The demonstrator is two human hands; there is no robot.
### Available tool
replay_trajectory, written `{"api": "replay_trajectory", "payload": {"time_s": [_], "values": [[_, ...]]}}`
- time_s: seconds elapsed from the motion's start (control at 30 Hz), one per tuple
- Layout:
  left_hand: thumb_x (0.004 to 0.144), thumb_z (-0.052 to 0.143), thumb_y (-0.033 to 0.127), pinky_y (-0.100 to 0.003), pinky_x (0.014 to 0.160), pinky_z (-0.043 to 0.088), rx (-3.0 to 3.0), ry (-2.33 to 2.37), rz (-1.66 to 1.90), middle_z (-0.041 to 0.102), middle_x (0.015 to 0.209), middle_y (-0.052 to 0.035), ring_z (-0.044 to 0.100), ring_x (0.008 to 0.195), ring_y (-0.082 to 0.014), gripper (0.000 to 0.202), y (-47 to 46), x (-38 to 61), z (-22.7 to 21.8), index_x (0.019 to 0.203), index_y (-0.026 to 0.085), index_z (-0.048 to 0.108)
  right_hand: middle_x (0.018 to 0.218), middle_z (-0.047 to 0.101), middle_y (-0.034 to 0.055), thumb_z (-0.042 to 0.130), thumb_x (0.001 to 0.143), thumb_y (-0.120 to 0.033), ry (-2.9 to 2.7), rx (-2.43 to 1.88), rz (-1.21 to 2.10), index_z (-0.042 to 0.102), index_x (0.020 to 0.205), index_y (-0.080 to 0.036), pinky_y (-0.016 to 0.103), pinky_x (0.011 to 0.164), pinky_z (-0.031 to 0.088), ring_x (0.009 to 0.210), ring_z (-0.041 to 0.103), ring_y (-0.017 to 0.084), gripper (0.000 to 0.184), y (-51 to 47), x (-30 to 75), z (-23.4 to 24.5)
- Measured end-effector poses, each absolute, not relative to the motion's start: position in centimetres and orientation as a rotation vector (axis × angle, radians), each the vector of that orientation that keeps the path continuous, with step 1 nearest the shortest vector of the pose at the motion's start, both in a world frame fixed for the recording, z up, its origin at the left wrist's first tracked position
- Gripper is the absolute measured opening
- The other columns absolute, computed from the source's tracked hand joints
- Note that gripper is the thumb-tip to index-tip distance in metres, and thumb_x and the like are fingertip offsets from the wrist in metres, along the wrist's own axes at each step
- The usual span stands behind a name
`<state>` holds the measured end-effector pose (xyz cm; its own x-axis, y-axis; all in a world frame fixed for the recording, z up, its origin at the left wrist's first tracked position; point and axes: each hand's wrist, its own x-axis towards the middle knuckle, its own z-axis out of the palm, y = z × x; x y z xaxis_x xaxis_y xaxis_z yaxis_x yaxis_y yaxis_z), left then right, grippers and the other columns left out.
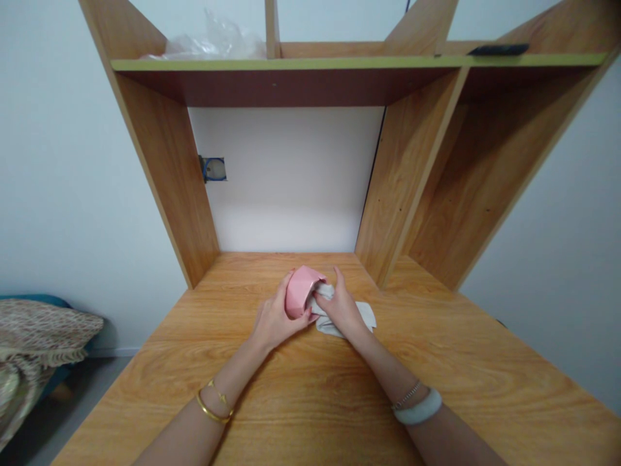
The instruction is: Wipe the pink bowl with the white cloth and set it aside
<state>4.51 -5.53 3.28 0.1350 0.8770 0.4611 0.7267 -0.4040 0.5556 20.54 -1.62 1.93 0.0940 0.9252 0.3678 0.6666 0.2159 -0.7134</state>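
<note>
A pink, faceted container (299,289), perhaps a bowl or cup, is tilted on its side over the desk with its opening toward the right. My left hand (276,317) is wrapped round it, thumb along the lower rim. My right hand (342,307) pinches a pale grey cloth (367,315) and presses part of it into the opening. The rest of the cloth hangs below and behind that hand, spread toward the desk. The fingertips inside the container are hidden.
The wooden desk (301,401) carries a shelf unit with upright side panels (167,175). On the upper shelf (291,64) lie a clear plastic bag (213,44) and a dark object (499,50). An uncovered wall box (214,169) shows at the back. A patterned blanket (43,327) lies at far left.
</note>
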Motion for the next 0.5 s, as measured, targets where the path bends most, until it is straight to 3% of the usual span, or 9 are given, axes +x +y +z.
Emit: {"api": "replay_trajectory", "payload": {"time_s": [0.2, 0.5], "values": [[0.068, 0.056, 0.052, -0.037, 0.073, 0.048, 2.333, 1.76, 0.934, 0.067, 0.094, -0.0089, 0.064, 0.081, -0.0273, 0.081, -5.5, 4.2, 3.7, 0.135, 0.018, 0.026, 0.072, 0.066, 0.0083, 0.054, 0.074, -0.032, -1.796, -1.755, 0.097, 0.012, 0.139, -0.01, 0.026, 0.054, 0.04, 0.067, 0.063, 0.025, 0.08, -2.4, 20.6, 3.0], [0.068, 0.054, 0.048, -0.036, 0.074, 0.046, 2.494, 1.744, 0.866, 0.066, 0.096, -0.0074, 0.064, 0.079, -0.0255, 0.077, -5.6, 3.3, 4.0, 0.135, 0.02, 0.028, 0.078, 0.067, 0.0077, 0.049, 0.077, -0.031, -1.989, -1.632, 0.024, 0.015, 0.139, -0.017, 0.028, 0.057, 0.041, 0.069, 0.064, 0.025, 0.072, -3.0, 20.7, 3.0]]}}
